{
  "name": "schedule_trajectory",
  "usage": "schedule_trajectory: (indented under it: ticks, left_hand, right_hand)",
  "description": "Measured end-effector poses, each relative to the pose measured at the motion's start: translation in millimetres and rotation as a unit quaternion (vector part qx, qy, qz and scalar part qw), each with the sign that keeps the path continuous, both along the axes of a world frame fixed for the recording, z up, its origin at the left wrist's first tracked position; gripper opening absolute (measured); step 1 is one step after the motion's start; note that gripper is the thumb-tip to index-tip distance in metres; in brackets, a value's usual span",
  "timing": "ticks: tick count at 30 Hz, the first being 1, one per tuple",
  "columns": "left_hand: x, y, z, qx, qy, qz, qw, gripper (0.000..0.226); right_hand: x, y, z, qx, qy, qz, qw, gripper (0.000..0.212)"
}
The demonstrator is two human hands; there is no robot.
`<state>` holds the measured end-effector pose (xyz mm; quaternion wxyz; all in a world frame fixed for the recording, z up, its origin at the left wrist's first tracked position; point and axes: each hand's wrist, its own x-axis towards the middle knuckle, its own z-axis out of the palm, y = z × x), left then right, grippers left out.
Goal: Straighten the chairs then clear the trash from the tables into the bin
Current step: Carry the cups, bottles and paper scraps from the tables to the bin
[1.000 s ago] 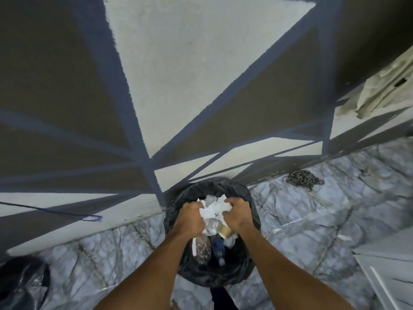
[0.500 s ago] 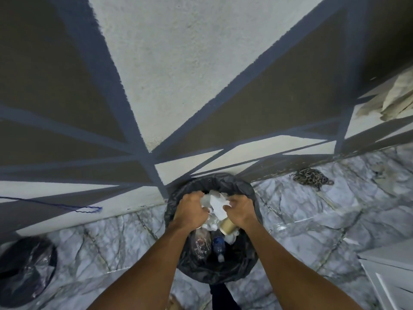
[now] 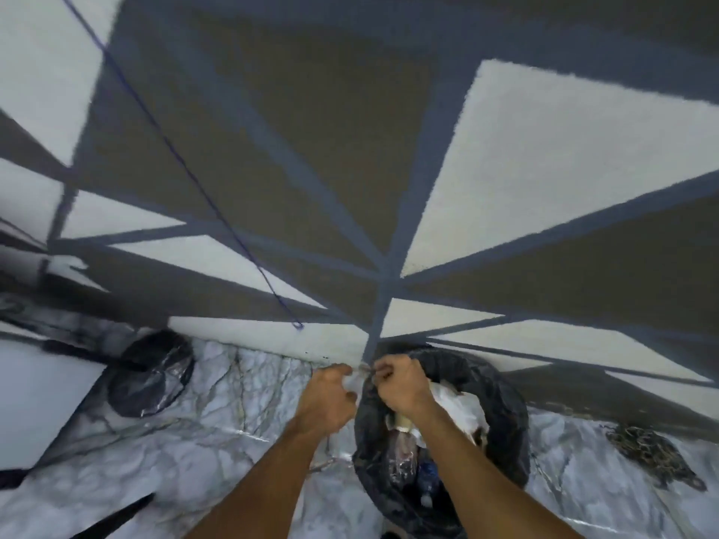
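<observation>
While the person stands over the bin (image 3: 509, 406), which sits on the marble floor (image 3: 202, 445) right against the painted wall (image 3: 311, 130), both hands are up at its left rim; the left hand (image 3: 327, 398) hangs just outside the rim, over the floor, and the right hand (image 3: 400, 390) is just inside it; the two are close together, knuckles almost meeting, fingers curled; between them they pinch a pale scrap (image 3: 356, 379), too blurred for me to say what it is. The bin has a black liner and holds the trash: crumpled white paper (image 3: 459, 406) on top toward the far side, a paper cup (image 3: 400, 422) under the right wrist, a clear plastic bottle (image 3: 404, 453) below that, and a bottle with blue on it (image 3: 428, 472) lower down. Well to the left, by the same wall, lies a shiny black bag (image 3: 151, 375); to the right of the bin a heap of chain (image 3: 653, 457) lies on the floor; a thin blue string (image 3: 186, 169) runs slantwise down the wall and ends in a small loop just above the floor.
</observation>
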<state>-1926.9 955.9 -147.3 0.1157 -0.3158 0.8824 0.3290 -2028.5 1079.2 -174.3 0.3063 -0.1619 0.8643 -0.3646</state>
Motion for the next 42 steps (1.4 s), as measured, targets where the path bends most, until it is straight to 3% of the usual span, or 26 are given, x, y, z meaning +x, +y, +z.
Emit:
schedule_trajectory:
  ticks: [5,10,14,17,22,31,35,42]
  left_hand:
    - [114.7,-73.0,35.8,-0.04,0.059,0.168,0.983,0.038]
    - [280.5,-100.4,62.3,-0.085,0.093,0.338,0.933,0.046]
    - [417.0,-87.0,75.5,-0.129,0.108,0.446,0.879,0.038]
    - [508.8,-69.4,85.7,-0.155,0.087,0.503,0.846,0.016]
    - [632.0,-34.4,96.6,-0.163,0.056,0.599,0.782,0.043]
    - [778.1,-2.0,92.0,-0.145,0.022,0.749,0.646,0.037]
    - [823.9,-18.1,93.9,-0.152,0.019,0.794,0.589,0.048]
    - [891.5,-40.8,111.1,-0.196,0.032,0.843,0.501,0.042]
  right_hand:
    - [76.9,-112.0,45.1,-0.055,0.036,0.161,0.985,0.022]
    - [216.6,-191.0,76.6,-0.078,0.058,0.333,0.938,0.022]
    - [348.5,-220.7,98.3,-0.1,0.066,0.454,0.883,0.019]
    - [443.4,-230.4,111.1,-0.141,0.085,0.527,0.834,0.014]
    - [580.5,-231.4,124.5,-0.151,0.072,0.654,0.738,0.011]
    - [765.4,-258.7,111.9,-0.137,0.032,0.787,0.601,0.021]
    - [830.1,-286.8,115.1,-0.14,0.012,0.817,0.558,0.023]
    - [922.7,-324.5,127.0,-0.149,0.011,0.851,0.503,0.022]
